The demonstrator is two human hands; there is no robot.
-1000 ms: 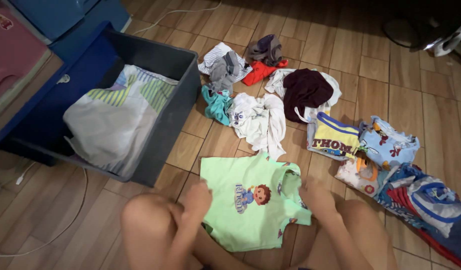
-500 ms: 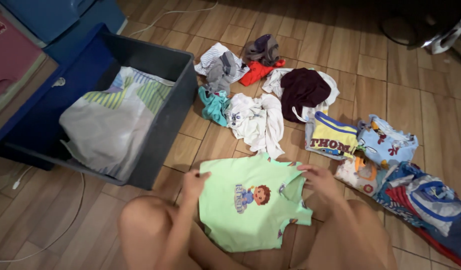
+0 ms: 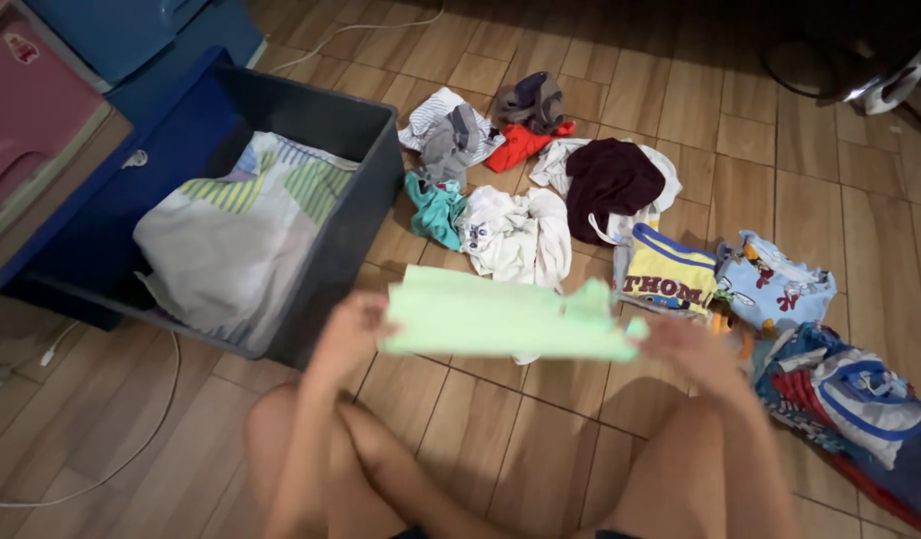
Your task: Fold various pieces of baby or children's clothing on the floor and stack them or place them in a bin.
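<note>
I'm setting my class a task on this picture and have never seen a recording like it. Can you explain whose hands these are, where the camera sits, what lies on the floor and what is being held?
The camera is worn on a person's head and looks down at their own bare hands and knees; there is no machine. The left hand and right hand hold a light green shirt stretched between them, lifted off the wooden floor. Beyond it lies a loose pile of clothes, with more clothes to the right. On the left stands a dark bin with a striped cloth inside.

Head-worn view, looking down — floor (image 3: pixel 500 399) close
</note>
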